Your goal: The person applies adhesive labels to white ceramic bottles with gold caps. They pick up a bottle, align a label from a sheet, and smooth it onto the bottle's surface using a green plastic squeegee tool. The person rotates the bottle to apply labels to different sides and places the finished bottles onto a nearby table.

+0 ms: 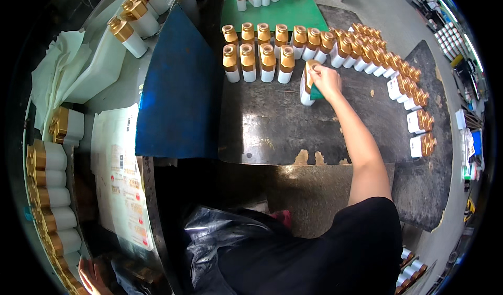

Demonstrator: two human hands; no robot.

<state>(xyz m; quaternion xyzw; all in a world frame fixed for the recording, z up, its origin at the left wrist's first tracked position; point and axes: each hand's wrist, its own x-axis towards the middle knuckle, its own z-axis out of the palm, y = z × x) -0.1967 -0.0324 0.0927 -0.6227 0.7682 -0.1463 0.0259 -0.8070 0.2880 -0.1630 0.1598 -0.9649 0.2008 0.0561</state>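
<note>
At the far middle of the dark table, my right hand [326, 81] closes around the gold upper part of a gold-and-white bottle [306, 97] that stands upright. A small flat green piece [316, 93] shows under that hand, against the bottle's side; its kind is unclear. At the lower left edge my left hand [91, 278] shows in part, fingers stretched out, beside a row of gold-and-white bottles [62, 217] lying on their sides. Nothing shows in its grasp. Standing bottles [267, 64] in two rows are left of and beyond my right hand.
More bottles [367, 54] curve along the table [283, 132] to the right. Several stand on a green board [280, 12] at the back. A blue panel [178, 96] rises at the left, next to printed sheets [118, 174] and a white bin [99, 72].
</note>
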